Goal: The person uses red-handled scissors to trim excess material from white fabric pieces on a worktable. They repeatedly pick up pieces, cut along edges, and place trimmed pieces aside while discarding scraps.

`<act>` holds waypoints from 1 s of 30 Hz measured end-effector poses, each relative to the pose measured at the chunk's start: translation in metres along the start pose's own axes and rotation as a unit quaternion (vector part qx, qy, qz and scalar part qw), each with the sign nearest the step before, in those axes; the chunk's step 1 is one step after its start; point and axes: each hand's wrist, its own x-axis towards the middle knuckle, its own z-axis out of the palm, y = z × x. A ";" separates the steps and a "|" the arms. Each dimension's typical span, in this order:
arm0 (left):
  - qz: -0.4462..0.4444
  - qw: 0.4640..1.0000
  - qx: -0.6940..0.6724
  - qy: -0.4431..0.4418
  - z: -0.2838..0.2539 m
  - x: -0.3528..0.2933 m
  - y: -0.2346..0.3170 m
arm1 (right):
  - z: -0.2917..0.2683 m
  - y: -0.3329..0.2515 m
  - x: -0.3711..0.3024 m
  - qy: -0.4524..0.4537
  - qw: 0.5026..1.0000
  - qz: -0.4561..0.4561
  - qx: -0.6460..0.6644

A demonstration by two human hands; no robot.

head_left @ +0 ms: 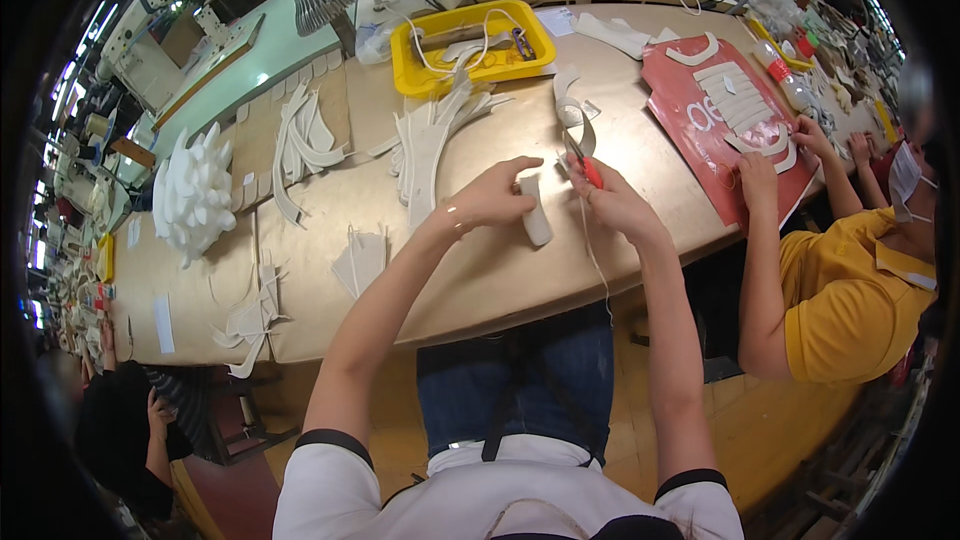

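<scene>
My right hand [618,204] is closed around red-handled scissors [592,172], their metal blades pointing away from me. A thin pale cord [590,248] hangs from that hand past the table's front edge. To its left, my left hand [492,198] has thumb and index finger stretched apart at the upper end of a short white strip [538,224], which rests on the table. Whether the fingertips press on it I cannot tell. Just beyond the blades lies a curled pale strip [567,100]. A loose pile of long off-white cut pieces [425,155] spreads beyond my left hand.
A yellow tray [404,80] with tools and cord stands at the back of the tan table [480,285]. At left are a white heap [192,195] and more cut pieces [305,135]. A co-worker in yellow [840,290] handles curved pieces on a red sheet [690,130] at right.
</scene>
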 end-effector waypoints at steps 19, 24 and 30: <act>0.079 0.906 0.385 0.158 0.100 -0.115 -0.028 | -0.018 -0.043 -0.179 -0.206 0.973 -0.088 -0.045; 0.077 0.936 0.314 0.136 0.115 -0.152 -0.030 | 0.025 -0.035 -0.156 -0.180 0.978 -0.014 -0.108; 0.051 0.962 -0.121 0.239 0.092 -0.169 -0.017 | 0.050 -0.033 -0.113 -0.195 0.968 -0.037 -0.153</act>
